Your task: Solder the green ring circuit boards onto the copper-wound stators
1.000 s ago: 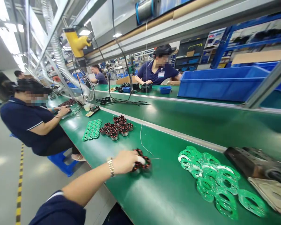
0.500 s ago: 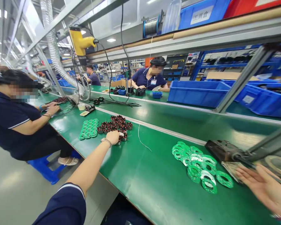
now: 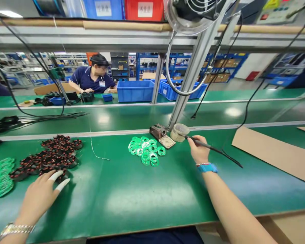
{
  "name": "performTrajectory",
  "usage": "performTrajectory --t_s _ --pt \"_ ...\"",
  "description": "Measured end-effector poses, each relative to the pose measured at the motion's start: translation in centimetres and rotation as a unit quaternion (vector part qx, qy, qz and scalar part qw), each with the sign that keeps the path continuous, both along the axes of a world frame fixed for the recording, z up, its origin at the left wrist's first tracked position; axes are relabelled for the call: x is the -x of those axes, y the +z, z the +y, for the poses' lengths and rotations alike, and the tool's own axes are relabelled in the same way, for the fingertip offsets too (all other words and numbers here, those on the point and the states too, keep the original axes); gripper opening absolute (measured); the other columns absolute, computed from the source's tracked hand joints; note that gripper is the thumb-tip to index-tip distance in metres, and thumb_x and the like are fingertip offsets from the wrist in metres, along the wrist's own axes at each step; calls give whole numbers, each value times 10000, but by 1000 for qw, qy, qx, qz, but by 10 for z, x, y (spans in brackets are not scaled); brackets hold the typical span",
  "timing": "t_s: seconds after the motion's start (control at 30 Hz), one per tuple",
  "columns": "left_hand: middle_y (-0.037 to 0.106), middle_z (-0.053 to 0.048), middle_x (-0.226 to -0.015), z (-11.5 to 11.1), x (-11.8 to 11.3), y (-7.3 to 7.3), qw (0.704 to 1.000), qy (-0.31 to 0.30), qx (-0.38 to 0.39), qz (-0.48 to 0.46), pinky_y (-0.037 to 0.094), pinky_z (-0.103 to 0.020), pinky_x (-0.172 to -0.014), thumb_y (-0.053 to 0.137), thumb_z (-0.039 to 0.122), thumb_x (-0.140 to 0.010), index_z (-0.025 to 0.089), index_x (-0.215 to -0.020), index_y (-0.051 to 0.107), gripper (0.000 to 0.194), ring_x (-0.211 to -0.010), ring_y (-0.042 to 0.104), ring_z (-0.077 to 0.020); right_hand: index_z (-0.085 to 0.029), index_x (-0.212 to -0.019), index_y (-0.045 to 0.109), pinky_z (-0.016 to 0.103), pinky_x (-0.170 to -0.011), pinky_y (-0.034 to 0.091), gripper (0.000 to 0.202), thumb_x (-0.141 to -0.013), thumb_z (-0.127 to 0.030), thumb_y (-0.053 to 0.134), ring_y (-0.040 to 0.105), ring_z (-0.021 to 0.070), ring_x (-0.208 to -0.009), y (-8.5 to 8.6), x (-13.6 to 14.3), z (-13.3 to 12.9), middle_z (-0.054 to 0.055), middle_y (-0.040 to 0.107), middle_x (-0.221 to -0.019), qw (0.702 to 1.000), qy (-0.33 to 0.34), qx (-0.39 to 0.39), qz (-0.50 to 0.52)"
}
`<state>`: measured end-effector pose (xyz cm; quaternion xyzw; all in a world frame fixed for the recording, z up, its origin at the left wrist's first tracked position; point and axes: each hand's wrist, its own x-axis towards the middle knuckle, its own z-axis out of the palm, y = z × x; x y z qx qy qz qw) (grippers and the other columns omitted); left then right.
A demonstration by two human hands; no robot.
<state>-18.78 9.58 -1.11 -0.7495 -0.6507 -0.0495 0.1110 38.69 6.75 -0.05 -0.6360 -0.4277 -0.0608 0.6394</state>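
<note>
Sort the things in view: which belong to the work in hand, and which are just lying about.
Likely in the work:
- black-and-copper parts, by the left hand
- corded tool, in the right hand
- loose green rings

Apparently lying about:
- cardboard sheet
- black cable bundle

left: silvery-gold bracelet [image 3: 17,229], two white finger covers [image 3: 63,184] | right: blue wristband [image 3: 209,167], red-and-white bracelet [image 3: 201,164]

the green worktop [image 3: 132,200] is smooth and glossy. at six o'clock, green rings [image 3: 145,149] look shiny; at eight, dark parts [image 3: 49,156] with coppery bits look rough; at four, matt brown cardboard [image 3: 274,154]; at one, a satin metal post [image 3: 191,71].
</note>
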Motion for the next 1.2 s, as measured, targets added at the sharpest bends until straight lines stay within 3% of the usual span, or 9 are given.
performTrajectory --t_s 0.13,0.27,0.47,0.63,0.73,0.83,0.9,1.03,1.2 --pt "559 -115 -1199 -9 -16 -5 996 35 -69 42 425 -513 -871 340 426 -775 199 -1065 513 407 -1138 469 -343 -216 -755 625 386 -794 485 166 -702 -372 606 603 209 -791 5 6 -1 54 636 -812 992 47 27 -110" --pt "587 -121 -1126 -16 -22 -17 994 -15 -106 -29 441 -489 -875 398 381 -768 206 -914 542 270 -1083 518 -332 -217 -810 632 380 -778 479 142 -753 -325 561 583 216 -815 7 4 -4 70 603 -856 983 42 50 -172" --pt "589 -91 -1136 -39 -65 -26 977 -118 -37 -176 470 -413 -881 453 414 -772 221 -909 560 260 -1001 585 -273 -210 -802 603 362 -732 488 117 -789 -294 523 581 211 -759 7 15 -8 59 588 -780 971 61 83 -215" --pt "575 -76 -1168 -52 -95 -18 964 -165 -20 -207 455 -416 -913 471 432 -781 235 -981 545 290 -1073 546 -268 -212 -965 572 265 -608 518 173 -854 -265 451 605 144 -575 -5 58 -16 16 628 -707 946 175 127 -241" --pt "514 -93 -1240 -58 -87 -17 957 -176 -6 -230 453 -414 -919 495 479 -759 226 -1115 481 437 -1109 520 -274 -201 -1013 542 257 -666 529 189 -836 -222 480 645 150 -698 -14 81 -22 27 655 -808 921 242 154 -262" --pt "551 -116 -1145 -64 -68 -22 960 -120 -28 -250 466 -431 -889 499 523 -741 199 -1106 467 489 -1037 557 -290 -210 -1062 524 296 -767 524 315 -754 -192 588 633 182 -871 -18 95 -25 49 633 -990 894 297 179 -283" --pt "587 -112 -1059 -67 -57 -25 965 -95 -15 -243 469 -438 -875 489 526 -751 191 -1057 490 454 -981 581 -289 -216 -1062 527 315 -786 521 341 -733 -170 600 623 187 -881 -20 100 -25 50 621 -985 881 320 192 -290" --pt "563 -127 -1171 -64 -50 -26 967 -154 64 -195 426 -432 -940 510 499 -756 171 -1159 472 522 -1112 513 -292 -216 -1029 538 349 -791 515 285 -750 -162 559 604 202 -863 -26 103 -23 62 599 -919 875 331 201 -289" --pt "459 -107 -1332 -51 -53 -20 957 -221 102 -160 354 -435 -1009 537 495 -740 191 -1312 364 670 -1278 336 -291 -205 -1043 506 372 -774 515 284 -760 -184 526 598 210 -846 -31 103 -22 69 577 -942 883 324 193 -279"
